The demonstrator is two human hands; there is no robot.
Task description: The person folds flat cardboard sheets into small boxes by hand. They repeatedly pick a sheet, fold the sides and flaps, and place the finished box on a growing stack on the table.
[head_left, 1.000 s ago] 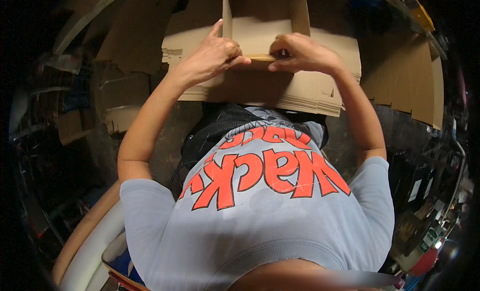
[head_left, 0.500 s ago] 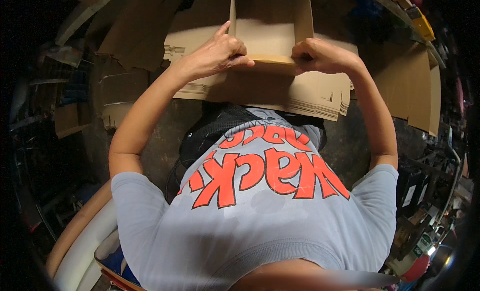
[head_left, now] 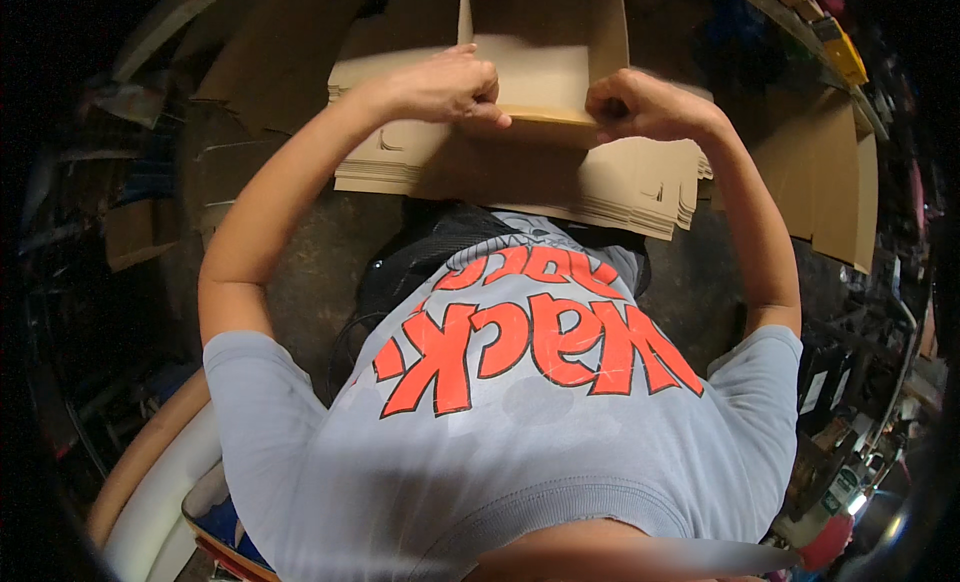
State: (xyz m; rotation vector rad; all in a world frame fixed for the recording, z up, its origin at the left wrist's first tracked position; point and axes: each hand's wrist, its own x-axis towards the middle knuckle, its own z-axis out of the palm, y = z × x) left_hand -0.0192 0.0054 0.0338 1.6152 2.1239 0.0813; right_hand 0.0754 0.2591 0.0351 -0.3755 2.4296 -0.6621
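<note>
A brown cardboard box (head_left: 545, 57), partly folded with its side walls standing, sits on top of a stack of flat cardboard sheets (head_left: 520, 177) in front of me. My left hand (head_left: 445, 85) grips the box's near edge at the left, fingers curled over it. At the right end of that same edge, my right hand (head_left: 635, 104) pinches the cardboard in a closed fist. Both forearms reach up from my grey shirt with red lettering.
More flat cardboard (head_left: 835, 172) leans at the right, and other sheets (head_left: 270, 42) lie at the upper left. Shelves with small items (head_left: 850, 422) run down the right side. A curved white and tan seat edge (head_left: 150, 482) shows at the lower left.
Both hands have moved up and slightly apart along the box's near edge. The left hand's fingers have curled tighter, and the box sits higher in view.
</note>
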